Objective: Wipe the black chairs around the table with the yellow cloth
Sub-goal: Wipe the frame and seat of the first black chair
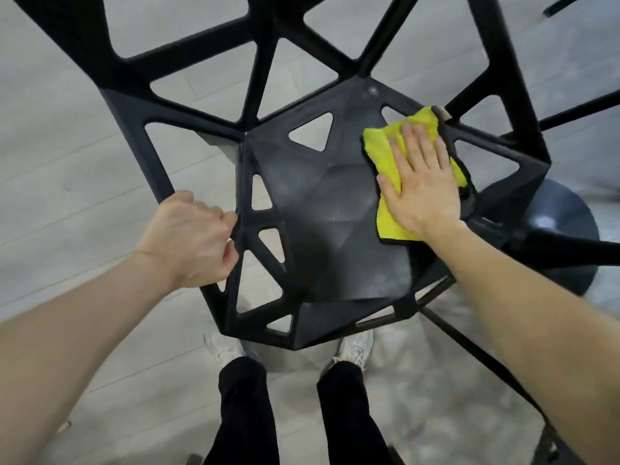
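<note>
Pressing yellow cloth [385,156] beneath right hand [422,182] on chair [322,203].

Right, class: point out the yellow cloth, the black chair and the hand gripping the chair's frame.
yellow cloth [382,152]: head view, on its bare upper-left part.
black chair [322,209]: head view, on the middle of the seat.
left hand [191,239]: head view, on the back of the hand.

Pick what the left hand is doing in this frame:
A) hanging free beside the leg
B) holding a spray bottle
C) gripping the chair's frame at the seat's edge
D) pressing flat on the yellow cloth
C: the left hand has its fingers curled round a bar of the black chair at the seat's left edge, while the right hand lies flat on the yellow cloth.
</note>
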A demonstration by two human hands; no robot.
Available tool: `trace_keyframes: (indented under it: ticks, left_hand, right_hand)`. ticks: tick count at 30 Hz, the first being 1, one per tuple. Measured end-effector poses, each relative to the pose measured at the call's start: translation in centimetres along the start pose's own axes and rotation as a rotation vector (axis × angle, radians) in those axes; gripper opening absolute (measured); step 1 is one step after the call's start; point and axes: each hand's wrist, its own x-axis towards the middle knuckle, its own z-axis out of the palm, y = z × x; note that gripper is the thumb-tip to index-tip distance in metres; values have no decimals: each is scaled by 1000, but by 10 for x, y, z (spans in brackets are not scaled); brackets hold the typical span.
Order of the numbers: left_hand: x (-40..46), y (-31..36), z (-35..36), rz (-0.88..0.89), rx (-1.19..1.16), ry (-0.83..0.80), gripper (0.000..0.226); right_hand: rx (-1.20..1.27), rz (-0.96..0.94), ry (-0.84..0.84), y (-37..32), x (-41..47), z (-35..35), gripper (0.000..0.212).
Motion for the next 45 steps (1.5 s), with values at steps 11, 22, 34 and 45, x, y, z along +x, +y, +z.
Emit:
trace_keyframes:
  ticks: [11, 22, 34, 45]
  left_hand:
    - [-1, 0, 3, 16, -22, -62, 28]
    - [-1, 1, -3, 18, -58, -71, 27]
    - [-1, 3, -1, 1, -109, -51, 22]
    - [-2, 1, 3, 0, -96, -72, 24]
  right_hand:
    - [34, -444, -30, -34, 28, 7, 69]
    - [100, -804, -84, -75, 1, 18, 71]
    - [64, -635, 65, -124, 66, 17, 63]
    - [154, -617, 58, -163, 62, 11, 59]
